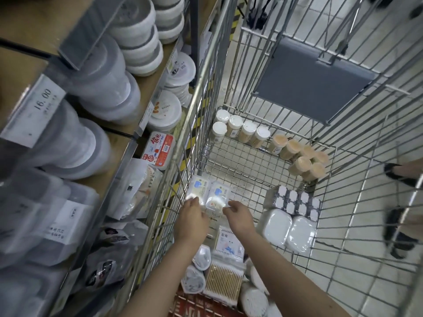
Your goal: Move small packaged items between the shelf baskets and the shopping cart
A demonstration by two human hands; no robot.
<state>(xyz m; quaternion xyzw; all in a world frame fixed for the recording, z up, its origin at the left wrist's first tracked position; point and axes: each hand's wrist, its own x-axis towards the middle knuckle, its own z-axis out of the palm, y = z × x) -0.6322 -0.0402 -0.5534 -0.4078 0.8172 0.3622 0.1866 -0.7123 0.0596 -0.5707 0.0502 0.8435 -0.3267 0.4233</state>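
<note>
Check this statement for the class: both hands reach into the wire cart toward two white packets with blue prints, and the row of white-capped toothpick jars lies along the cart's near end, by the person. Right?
Not quite. The head view shows both the left hand and right hand at the two packets in the wire cart, but the white-capped jars lie along the far end, away from the person.

Two white blue-labelled packets (209, 191) side by side on cart (251, 170) floor

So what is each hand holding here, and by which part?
Left hand pinches the left packet at its near end; right hand pinches the right packet there too.
</note>
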